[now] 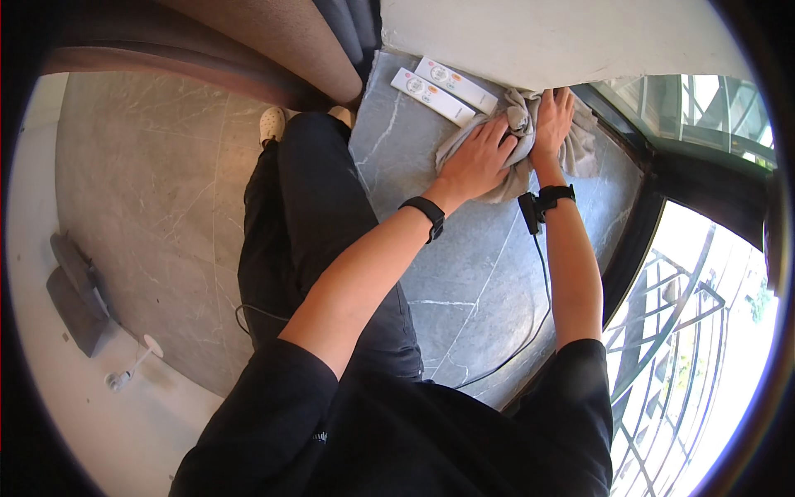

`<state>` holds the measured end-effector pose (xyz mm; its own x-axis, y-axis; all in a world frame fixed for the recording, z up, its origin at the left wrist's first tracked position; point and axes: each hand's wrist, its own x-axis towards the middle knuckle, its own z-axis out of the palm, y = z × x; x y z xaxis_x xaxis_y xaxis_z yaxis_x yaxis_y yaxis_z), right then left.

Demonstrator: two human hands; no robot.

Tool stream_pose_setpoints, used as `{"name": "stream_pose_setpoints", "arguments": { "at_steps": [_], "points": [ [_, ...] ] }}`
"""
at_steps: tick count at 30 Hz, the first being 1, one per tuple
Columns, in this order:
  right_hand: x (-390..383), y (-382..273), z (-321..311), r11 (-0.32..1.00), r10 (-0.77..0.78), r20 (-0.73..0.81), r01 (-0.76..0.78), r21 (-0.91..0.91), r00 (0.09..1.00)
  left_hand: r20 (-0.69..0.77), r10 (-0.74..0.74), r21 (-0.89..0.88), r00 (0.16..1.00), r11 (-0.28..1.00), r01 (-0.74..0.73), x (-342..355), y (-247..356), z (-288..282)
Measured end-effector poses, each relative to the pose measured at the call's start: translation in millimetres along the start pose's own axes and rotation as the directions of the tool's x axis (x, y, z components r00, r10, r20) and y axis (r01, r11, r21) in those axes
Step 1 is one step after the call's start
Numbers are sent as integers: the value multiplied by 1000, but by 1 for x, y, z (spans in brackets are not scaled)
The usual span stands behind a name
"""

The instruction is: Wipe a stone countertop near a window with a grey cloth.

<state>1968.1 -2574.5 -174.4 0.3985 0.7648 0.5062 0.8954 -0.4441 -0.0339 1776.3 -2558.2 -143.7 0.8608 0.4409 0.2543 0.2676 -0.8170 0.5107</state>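
A crumpled grey-beige cloth lies bunched on the grey marble-look ledge, close to the corner of wall and window. My left hand rests on its left part, palm down, with the fingers apart. On the bunched part farther right lies my right hand, its fingers stretched toward the wall. How much cloth sits under the palms is hidden. Left of the cloth, two slim white boxes, a nearer box and a farther box, lie side by side, their right ends close to the cloth.
Along the right runs a dark window frame, with metal bars outside the glass. A black cable trails from the device on my right wrist across the ledge. A brown curtain hangs at the upper left. Below it is a tiled floor.
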Motion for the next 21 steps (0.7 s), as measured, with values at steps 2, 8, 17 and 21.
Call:
{"name": "stream_pose_setpoints", "arguments": {
  "at_steps": [2,8,17,21],
  "points": [
    [0,0,1,999,19,11,-18,-26,1000,4,-1,-6,1000,1000,1,0,0,0],
    [-5,-4,2,959,182,11,-175,-222,983,5,2,-23,1000,1000,-2,0,0,0],
    [-6,8,5,997,-72,19,71,39,997,10,-2,-1,1000,1000,2,2,1,2],
    [-4,6,-3,985,-99,-20,101,143,995,17,-8,11,1000,1000,8,1,1,3]
  ]
}}
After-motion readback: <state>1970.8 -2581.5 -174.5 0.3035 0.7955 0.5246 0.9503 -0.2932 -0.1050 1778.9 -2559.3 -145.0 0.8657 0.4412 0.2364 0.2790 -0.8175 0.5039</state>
